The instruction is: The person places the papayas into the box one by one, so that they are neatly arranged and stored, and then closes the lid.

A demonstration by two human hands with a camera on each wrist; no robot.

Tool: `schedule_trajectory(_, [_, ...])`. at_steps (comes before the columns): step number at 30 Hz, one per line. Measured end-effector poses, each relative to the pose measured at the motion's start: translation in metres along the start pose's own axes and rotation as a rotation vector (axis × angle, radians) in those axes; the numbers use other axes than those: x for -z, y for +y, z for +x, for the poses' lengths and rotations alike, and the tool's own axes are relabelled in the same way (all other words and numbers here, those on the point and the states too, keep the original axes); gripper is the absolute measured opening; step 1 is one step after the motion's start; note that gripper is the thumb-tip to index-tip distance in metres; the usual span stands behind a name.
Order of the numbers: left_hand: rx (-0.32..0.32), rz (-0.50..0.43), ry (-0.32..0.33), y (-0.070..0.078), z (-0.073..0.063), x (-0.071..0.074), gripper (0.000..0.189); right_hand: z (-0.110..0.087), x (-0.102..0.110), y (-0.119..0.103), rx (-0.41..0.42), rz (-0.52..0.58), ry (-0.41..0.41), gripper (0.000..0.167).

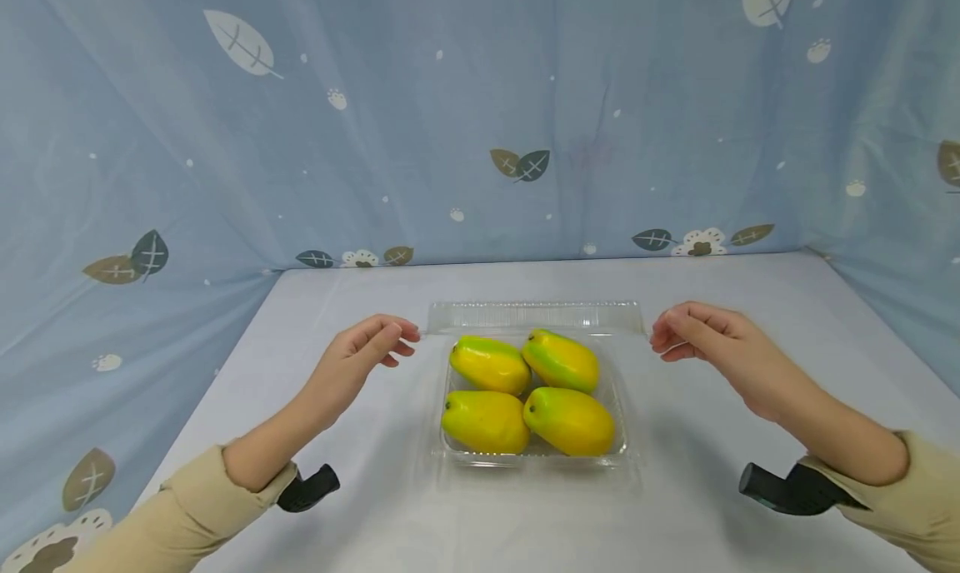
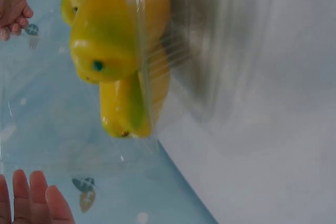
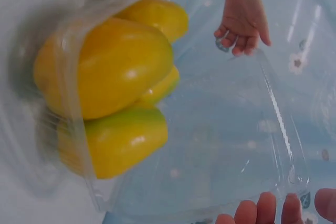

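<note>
A clear plastic clamshell box [image 1: 626, 452] sits on the table with its lid [image 1: 534, 316] raised. Inside lie several yellow-green fruits [image 1: 487, 423], papaya-like in shape, in two rows. My left hand [image 1: 367, 348] hovers at the left side of the lid, its fingers loosely bent around nothing. On the opposite side my right hand [image 1: 708, 340] hangs near the lid's edge, also holding nothing. In the left wrist view the fingers [image 2: 38, 195] look fairly straight, close to the lid's rim. The right wrist view likewise puts the fingertips [image 3: 266, 205] beside the lid; whether they touch it is unclear.
A white cloth covers the table [image 1: 360, 490]. Behind it and along the sides hangs a blue curtain [image 1: 450, 98] printed with leaves and flowers. Black wrist devices [image 1: 309, 488] stick out below both rolled sleeves [image 1: 217, 490].
</note>
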State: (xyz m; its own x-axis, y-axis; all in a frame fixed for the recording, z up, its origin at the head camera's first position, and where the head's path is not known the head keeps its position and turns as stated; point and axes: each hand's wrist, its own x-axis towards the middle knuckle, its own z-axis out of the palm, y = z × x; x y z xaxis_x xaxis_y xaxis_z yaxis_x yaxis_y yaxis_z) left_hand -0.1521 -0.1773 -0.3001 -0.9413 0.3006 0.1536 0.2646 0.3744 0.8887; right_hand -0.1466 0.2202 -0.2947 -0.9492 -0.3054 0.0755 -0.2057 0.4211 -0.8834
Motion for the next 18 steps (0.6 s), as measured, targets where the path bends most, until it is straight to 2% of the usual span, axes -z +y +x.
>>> schedule_trajectory(7, [0.065,-0.029,-0.019,-0.009,-0.018,-0.013,0.025,-0.013,-0.006,0.011,-0.077,-0.008,-0.046,0.026])
schedule_trajectory(15, [0.143,-0.061,0.034,-0.016,-0.032,-0.025,0.021,-0.025,-0.018,0.024,-0.178,0.027,-0.123,0.031])
schedule_trajectory(18, [0.198,-0.060,0.022,-0.020,-0.038,-0.028,0.022,-0.028,-0.024,0.028,-0.218,0.055,-0.154,0.032])
